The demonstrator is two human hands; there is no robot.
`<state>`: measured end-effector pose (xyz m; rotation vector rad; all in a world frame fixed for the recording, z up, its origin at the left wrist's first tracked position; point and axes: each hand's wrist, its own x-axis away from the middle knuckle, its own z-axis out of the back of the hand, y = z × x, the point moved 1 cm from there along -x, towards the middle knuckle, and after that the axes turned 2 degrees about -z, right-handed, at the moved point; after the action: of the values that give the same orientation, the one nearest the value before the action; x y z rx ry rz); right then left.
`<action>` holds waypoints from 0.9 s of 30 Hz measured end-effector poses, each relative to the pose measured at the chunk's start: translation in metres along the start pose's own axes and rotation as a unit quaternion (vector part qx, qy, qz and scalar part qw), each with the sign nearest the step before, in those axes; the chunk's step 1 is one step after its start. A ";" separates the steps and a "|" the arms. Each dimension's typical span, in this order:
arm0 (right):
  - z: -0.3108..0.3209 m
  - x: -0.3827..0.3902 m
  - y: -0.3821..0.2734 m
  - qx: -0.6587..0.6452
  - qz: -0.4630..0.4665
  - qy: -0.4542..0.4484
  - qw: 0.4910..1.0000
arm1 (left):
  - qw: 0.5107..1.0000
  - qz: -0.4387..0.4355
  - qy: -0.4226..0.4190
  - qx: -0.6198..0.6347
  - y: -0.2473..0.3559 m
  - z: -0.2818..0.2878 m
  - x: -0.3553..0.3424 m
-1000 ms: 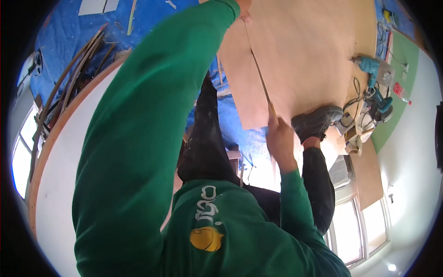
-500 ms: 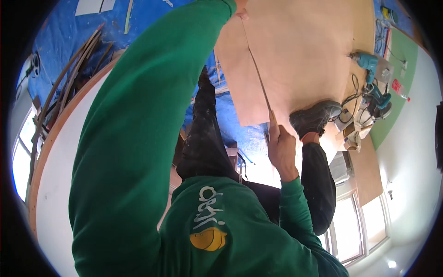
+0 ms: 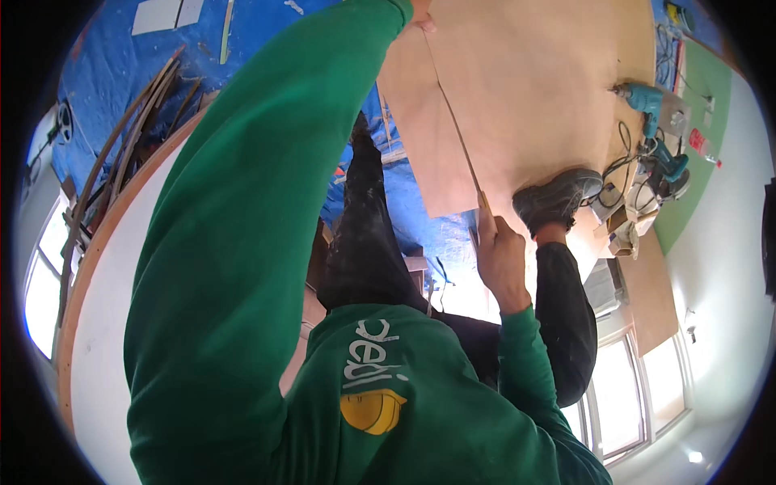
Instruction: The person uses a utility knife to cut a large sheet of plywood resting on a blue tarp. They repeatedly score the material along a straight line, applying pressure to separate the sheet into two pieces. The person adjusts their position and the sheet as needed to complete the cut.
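One thin-bladed tool (image 3: 465, 153), gripped in the right hand (image 3: 503, 255) just right of centre, blade along a line in the tan wooden sheet (image 3: 533, 89) across upper centre. Left hand (image 3: 422, 14) at the sheet, top centre, too cropped to tell whether flat or curled. Blue sheeting (image 3: 113, 97) at upper left, teal drill (image 3: 644, 99) at upper right, bright windows (image 3: 618, 396) at lower right.

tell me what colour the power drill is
The power drill is teal; it shows best in the head view.

Thin saw (image 3: 462, 144) angled into flat, pale-brown, partly slit plywood sheet (image 3: 533, 97).
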<state>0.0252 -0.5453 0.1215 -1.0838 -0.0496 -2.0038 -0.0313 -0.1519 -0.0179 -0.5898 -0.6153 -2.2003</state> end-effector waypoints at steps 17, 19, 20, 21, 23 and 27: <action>-0.012 -0.001 0.006 -0.009 0.023 0.017 1.000 | 1.000 -0.012 0.005 -0.011 0.008 -0.011 -0.006; -0.026 -0.033 0.010 0.058 0.094 0.069 0.992 | 1.000 -0.010 0.010 -0.008 0.003 -0.003 -0.005; -0.043 -0.075 0.013 0.071 0.114 0.071 0.988 | 1.000 -0.015 0.014 -0.001 0.005 0.000 -0.001; -0.070 -0.132 0.021 0.060 0.099 0.088 0.989 | 0.999 -0.028 0.019 0.006 0.014 0.005 0.000; -0.088 -0.197 0.017 0.037 0.011 0.092 0.995 | 0.999 -0.039 0.004 0.005 0.032 0.008 -0.003; -0.062 -0.155 0.009 0.123 0.141 0.105 0.977 | 1.000 -0.029 -0.010 0.007 0.020 0.012 -0.004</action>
<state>0.0327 -0.4742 -0.0297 -0.6779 -0.0292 -1.7892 -0.0108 -0.1551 -0.0062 -0.5945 -0.6652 -2.2448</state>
